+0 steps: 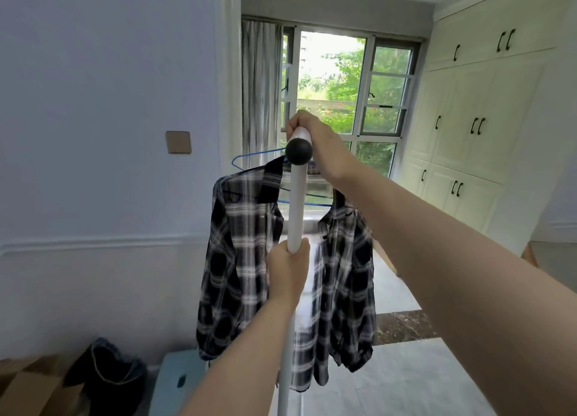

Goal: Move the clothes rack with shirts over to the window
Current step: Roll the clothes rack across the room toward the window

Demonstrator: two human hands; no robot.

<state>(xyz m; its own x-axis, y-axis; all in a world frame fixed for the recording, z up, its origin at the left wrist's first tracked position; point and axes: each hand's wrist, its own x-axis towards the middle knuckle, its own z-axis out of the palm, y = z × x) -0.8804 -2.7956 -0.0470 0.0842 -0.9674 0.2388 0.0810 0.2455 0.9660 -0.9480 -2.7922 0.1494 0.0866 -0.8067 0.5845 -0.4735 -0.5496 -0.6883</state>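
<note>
Head view: both hands' fingers wrapped tight round rack pole.

The bottom of the white pole runs off the picture at 6 o'clock, so its foot cannot be seen. The left hand covers part of it. The box at 8 o'clock is cut off. The shirts look blurry.
</note>
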